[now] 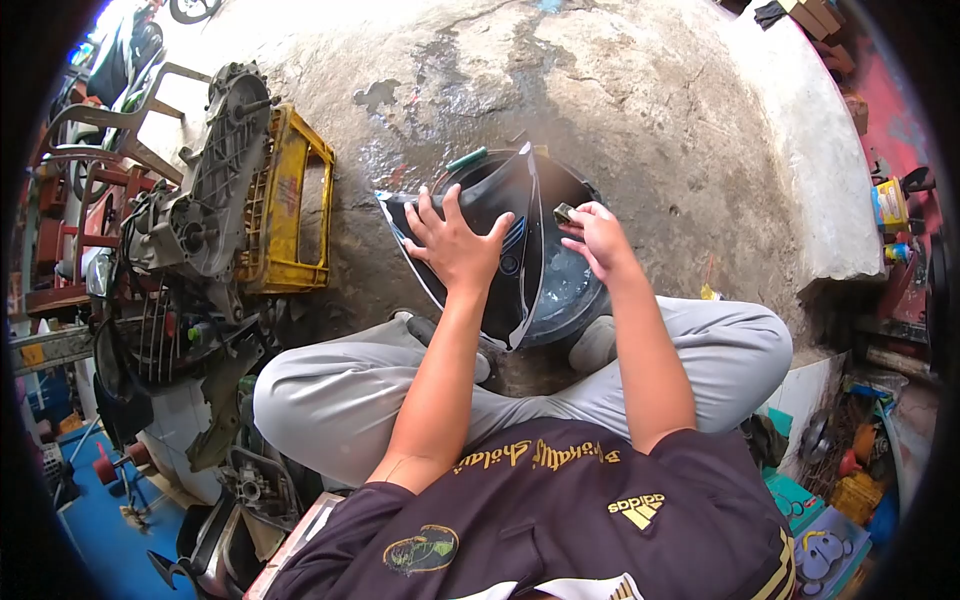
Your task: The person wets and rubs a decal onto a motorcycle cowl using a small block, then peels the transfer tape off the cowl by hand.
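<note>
A glossy black body panel with pale edges and a small blue-striped mark rests tilted over a dark round basin. Cloudy water shows in the basin on the panel's right. My left hand lies over the panel with its fingers spread; whether the whole palm touches it is hard to tell. Between the thumb and fingers of my right hand is a small dark folded piece, its kind unclear. That hand is above the basin, just right of the panel's edge.
A green stick-like object lies at the basin's far rim. To the left, a yellow crate stands beside a metal engine casing. Wet concrete floor stretches ahead, with a raised concrete ledge on the right.
</note>
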Motion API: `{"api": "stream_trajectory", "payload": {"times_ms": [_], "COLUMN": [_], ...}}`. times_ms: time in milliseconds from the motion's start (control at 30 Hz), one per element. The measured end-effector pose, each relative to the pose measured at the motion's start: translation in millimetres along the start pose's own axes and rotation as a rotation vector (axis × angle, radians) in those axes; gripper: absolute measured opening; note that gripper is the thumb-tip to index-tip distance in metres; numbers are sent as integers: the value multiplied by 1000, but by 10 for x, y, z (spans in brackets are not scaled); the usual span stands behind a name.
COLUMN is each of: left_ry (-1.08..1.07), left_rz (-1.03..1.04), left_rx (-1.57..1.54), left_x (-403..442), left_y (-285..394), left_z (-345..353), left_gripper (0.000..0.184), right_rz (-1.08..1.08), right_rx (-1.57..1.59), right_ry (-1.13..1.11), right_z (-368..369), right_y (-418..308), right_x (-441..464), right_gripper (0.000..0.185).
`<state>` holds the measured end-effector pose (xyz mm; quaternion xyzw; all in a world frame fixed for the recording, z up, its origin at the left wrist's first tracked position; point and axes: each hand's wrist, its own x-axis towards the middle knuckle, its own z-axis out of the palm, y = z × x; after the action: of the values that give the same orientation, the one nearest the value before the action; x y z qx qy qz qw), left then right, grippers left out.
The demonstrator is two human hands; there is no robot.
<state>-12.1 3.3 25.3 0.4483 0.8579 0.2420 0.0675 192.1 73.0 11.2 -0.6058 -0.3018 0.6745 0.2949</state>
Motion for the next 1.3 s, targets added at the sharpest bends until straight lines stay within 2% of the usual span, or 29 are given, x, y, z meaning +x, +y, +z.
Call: {"api": "stream_trajectory", "payload": {"times_ms": [100, 167, 300, 367, 433, 467, 500, 567, 600, 667, 700, 800, 900, 1067, 1167, 1233, 1300], "left_ry": [-2, 2, 23, 16, 13, 15, 27, 36, 40, 45, 43, 41, 41, 45, 46, 34, 40], "left_rz": [-4, -5, 13, 7, 3, 2, 12, 16, 17, 22, 20, 21, 21, 22, 17, 16, 16], "left_rx": [14, 18, 15, 16, 13, 14, 9, -2, 1, 1, 1, -3, -10, -13, -5, -1, 1], "left_x": [-14, 9, -12, -11, -9, -3, -8, -22, -22, -20, -19, -19, -16, -15, -21, -17, -9], "left_y": [10, 21, 15, 29, 27, 23, 17, 9, 8, 15, 12, 12, 5, 4, 8, 11, 11], "left_z": [-5, 13, 4, -7, -16, -16, -13, -3, 2, 4, 2, -2, -1, -1, 2, -11, -15], "left_gripper": [92, 92, 91, 91, 91, 91, 90, 90, 90, 90, 90, 90, 90, 90, 91, 91, 90], "right_rz": [195, 282, 393, 311, 319, 208, 193, 26, 26, -62, -64, -105, -137, -63, 19, 24, 51], "right_rx": [348, 629, 648, 706, 1028, 964, 966, 914, 908, 542, 542, 62, -110, -241, -210, -207, 120], "right_ry": [128, 98, 268, 316, 80, 119, 31, -86, -81, -85, -83, -204, -213, -271, -327, -279, -103], "right_z": [33, 47, 34, 154, 8, 80, 19, -43, -20, 123, 187, 394, 503, 406, 266, 236, 192], "right_y": [468, 934, 1829, 1412, 1299, 941, 748, 456, 281, -67, -167, -398, -389, -369, -363, -333, -146], "right_x": [459, 813, 1453, 1089, 1163, 854, 712, 485, 334, 32, -86, -419, -641, -753, -624, -548, -348], "right_gripper": [23, 28, 38, 36, 36, 35, 31, 25, 25, 22, 22, 4, 3, 20, 21, 19, 17]}}
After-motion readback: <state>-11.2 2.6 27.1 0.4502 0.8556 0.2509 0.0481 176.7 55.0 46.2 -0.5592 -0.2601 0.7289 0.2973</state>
